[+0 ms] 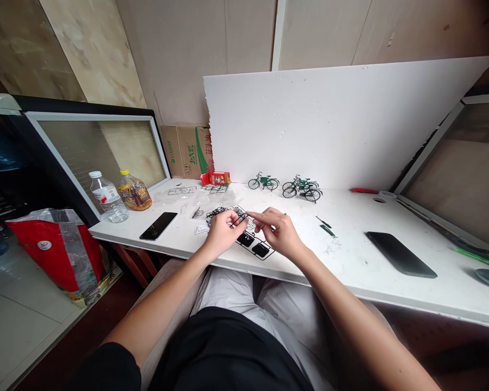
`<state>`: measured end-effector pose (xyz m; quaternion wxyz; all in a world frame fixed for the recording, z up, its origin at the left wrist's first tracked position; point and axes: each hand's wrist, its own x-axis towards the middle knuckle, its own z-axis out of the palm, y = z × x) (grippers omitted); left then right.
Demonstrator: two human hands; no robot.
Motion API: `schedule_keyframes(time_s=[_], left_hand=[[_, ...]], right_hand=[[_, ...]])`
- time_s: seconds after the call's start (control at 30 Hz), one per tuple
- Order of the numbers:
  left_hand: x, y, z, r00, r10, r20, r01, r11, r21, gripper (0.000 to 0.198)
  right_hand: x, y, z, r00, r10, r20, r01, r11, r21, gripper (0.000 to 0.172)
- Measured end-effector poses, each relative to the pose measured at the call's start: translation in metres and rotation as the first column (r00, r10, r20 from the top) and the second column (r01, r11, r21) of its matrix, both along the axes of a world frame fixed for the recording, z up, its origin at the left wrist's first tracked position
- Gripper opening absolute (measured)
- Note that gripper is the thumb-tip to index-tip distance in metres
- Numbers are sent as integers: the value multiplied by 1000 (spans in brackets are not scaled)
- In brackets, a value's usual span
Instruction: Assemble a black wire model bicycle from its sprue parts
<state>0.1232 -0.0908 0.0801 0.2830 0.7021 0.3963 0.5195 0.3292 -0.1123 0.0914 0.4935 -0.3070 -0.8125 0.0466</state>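
Observation:
My left hand [222,232] and my right hand [277,232] meet over the near edge of a white table [350,255]. Both pinch a black plastic parts frame [252,239] that carries small model pieces; it lies partly on the table under my fingers. The left fingers curl round its left side, the right fingertips press its top edge. Two small green model bicycles, one [263,182] and the other [302,188], stand farther back. More parts frames [182,190] lie at the back left.
A black phone [158,225] lies left of my hands, another phone [400,253] to the right. Green-handled tools [326,228], two bottles [108,196], a red packet [215,178], a cardboard box [189,151] and a white foam board [330,119] are around.

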Motion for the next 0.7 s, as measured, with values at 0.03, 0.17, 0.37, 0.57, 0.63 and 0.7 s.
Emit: schedule_keyframes(time_s=[0.03, 0.17, 0.37, 0.57, 0.63, 0.7], left_hand=[[0, 0, 0, 1000, -22, -1, 22, 1000, -17, 40], [-4, 0, 4, 983, -183, 26, 184, 978, -97, 39], [-6, 2, 13, 914, -367, 174, 399, 891, -216, 36], [-7, 1, 12, 823, -422, 379, 548, 766, -337, 32], [-8, 2, 12, 812, -438, 385, 564, 760, -324, 32], [-10, 4, 11, 832, -437, 343, 535, 796, -283, 32]], right_hand=[[1, 1, 0, 1000, -9, -2, 9, 1000, -7, 59], [5, 5, -2, 999, -26, -24, 25, 999, -30, 58], [9, 8, -4, 998, -45, -39, 43, 997, -59, 57], [7, 9, -6, 998, -43, -38, 42, 999, -33, 53], [7, 8, -5, 998, -50, -41, 49, 998, -32, 53], [8, 8, -5, 998, -42, -39, 41, 999, -32, 54]])
